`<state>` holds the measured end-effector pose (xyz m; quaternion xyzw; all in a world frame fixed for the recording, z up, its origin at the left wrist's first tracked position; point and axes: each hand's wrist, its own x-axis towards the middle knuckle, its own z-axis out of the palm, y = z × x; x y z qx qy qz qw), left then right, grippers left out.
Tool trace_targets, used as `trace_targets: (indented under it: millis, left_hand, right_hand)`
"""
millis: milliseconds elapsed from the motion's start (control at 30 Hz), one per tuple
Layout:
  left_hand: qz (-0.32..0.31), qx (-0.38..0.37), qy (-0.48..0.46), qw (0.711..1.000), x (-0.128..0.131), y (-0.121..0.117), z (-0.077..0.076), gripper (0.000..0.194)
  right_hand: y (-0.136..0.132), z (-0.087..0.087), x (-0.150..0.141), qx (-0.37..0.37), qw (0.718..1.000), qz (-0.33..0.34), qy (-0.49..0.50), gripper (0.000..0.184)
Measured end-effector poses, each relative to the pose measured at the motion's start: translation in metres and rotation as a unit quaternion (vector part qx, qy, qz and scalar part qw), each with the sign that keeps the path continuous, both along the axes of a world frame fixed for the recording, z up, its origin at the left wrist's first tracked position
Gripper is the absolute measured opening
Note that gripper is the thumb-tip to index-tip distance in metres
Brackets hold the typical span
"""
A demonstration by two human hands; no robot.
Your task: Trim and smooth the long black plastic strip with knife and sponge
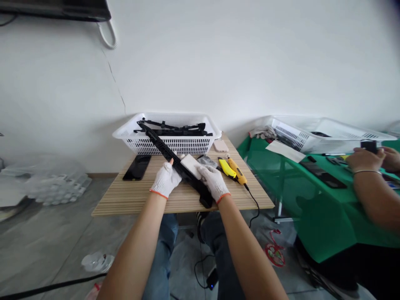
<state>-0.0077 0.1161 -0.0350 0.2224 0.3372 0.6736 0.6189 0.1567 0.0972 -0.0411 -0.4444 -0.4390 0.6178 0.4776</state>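
My left hand (166, 180), in a white knitted glove with an orange cuff, is closed around a long black plastic part (160, 146). The part slants from the basket rim down to the table's near edge. In a matching glove, my right hand (213, 181) grips a white rectangular pad (191, 166), which lies against the part's side. Which material the pad is made of, I cannot tell. Just beyond the right hand are a crumpled grey piece (207, 161), a yellow cutter (227, 168) and a yellow corded tool (238, 171).
A white basket (171, 145) with several black parts stands at the back of the wooden table (137, 199). A black phone (137, 167) lies left, a pale phone (221, 145) right. At the green table (315, 193), another person's hands (368, 158) hold a small dark object.
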Motion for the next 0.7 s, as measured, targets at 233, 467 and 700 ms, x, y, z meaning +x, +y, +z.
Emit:
trace_targets:
  millis: [233,467,700]
  left_hand:
    - [0.027,-0.056,-0.006,0.998,0.001,0.005,0.0,0.032]
    - [0.078,-0.092,0.041,0.992,-0.011,0.003,0.001,0.018]
    - [0.112,-0.075,0.105,0.985,-0.017,-0.008,0.007,0.006]
  right_hand:
    - [0.003,-0.008,-0.005,0.029,0.999,-0.017,-0.013,0.041]
    - [0.002,-0.004,-0.003,0.023,0.999,-0.035,-0.019,0.039]
    - [0.007,-0.01,-0.005,0.035,0.997,-0.067,-0.02,0.039]
